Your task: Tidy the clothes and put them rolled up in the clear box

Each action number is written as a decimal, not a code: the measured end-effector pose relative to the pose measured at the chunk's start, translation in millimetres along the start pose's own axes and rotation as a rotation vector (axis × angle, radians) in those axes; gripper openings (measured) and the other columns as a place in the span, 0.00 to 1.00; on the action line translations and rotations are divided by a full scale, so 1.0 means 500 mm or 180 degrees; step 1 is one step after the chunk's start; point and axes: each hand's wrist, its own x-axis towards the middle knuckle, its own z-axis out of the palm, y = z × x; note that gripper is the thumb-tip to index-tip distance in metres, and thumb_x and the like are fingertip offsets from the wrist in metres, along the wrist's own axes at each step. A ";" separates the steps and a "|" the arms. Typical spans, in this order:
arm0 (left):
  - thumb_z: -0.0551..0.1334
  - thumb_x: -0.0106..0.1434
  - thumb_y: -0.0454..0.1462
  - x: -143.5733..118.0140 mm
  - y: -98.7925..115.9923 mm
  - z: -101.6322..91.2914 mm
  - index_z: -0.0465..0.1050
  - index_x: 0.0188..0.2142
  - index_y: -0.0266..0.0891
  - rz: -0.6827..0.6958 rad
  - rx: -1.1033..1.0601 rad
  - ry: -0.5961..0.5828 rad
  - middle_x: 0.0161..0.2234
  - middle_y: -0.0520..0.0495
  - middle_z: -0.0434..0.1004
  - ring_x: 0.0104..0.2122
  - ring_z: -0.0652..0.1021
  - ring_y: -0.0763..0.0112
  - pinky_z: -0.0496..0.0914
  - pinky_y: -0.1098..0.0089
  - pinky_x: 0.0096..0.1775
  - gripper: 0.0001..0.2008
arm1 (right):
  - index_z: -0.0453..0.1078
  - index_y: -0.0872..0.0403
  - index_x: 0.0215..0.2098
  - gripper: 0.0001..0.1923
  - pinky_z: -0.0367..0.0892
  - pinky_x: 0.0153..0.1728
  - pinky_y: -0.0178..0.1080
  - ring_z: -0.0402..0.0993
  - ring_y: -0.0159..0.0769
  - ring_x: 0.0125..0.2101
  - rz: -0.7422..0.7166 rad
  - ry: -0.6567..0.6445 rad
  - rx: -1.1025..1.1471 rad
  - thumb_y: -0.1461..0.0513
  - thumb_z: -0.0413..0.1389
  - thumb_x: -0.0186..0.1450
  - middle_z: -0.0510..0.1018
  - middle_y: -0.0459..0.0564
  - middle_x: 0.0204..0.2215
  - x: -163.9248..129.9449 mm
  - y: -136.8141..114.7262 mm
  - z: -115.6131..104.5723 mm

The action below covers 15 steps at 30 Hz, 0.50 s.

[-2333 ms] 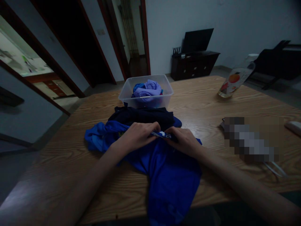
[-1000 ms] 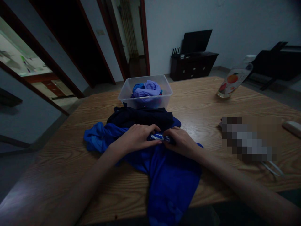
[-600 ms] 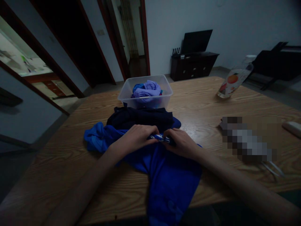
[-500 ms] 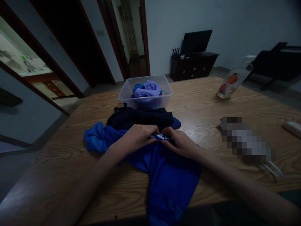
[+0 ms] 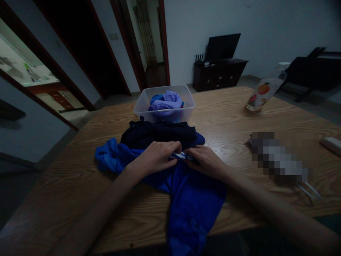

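Two hands, the left hand [image 5: 156,156] and the right hand [image 5: 206,161], pinch closed on the striped white-and-blue hem [image 5: 181,155] of a soft, limp royal-blue cloth garment [image 5: 191,199], which drapes off the wooden table [image 5: 234,117] just before a clear plastic tub [image 5: 165,103]; it looks light, best gripped at edges.

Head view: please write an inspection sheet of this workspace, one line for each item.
Surface: wooden table, dim light.
Job's things: blue garment spread on the table, hanging over the near edge; its white-striped band lies between the hands.
Clutter: dark garment behind; clear plastic bin with lilac clothes; bottle with fruit label; white object at right edge.
Grippers: left hand and right hand both pinch the band.
Cables: thin white cord on the table.
Surroundings: dark cabinet, doorways.
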 end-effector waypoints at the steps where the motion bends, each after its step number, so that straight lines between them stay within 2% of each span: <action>1: 0.65 0.68 0.37 0.000 0.001 0.001 0.69 0.47 0.44 -0.0029 -0.0021 -0.0021 0.42 0.51 0.81 0.41 0.82 0.64 0.68 0.69 0.38 0.09 | 0.72 0.54 0.47 0.05 0.65 0.36 0.40 0.77 0.41 0.34 -0.0096 -0.0018 -0.0109 0.62 0.60 0.73 0.82 0.51 0.36 0.000 -0.001 -0.002; 8: 0.61 0.73 0.51 -0.001 -0.010 0.009 0.71 0.52 0.44 -0.0233 -0.0421 -0.0157 0.45 0.47 0.83 0.45 0.83 0.60 0.71 0.67 0.43 0.17 | 0.71 0.54 0.48 0.05 0.64 0.36 0.41 0.75 0.40 0.32 -0.0466 0.0096 -0.0452 0.61 0.57 0.76 0.80 0.51 0.35 0.003 -0.006 -0.009; 15: 0.60 0.74 0.51 0.003 -0.018 0.009 0.75 0.51 0.44 -0.0171 -0.0697 -0.0219 0.45 0.49 0.84 0.45 0.83 0.63 0.71 0.68 0.45 0.16 | 0.71 0.54 0.48 0.07 0.64 0.36 0.42 0.74 0.41 0.32 -0.0522 0.0236 -0.0545 0.60 0.53 0.78 0.79 0.50 0.33 0.004 -0.006 -0.012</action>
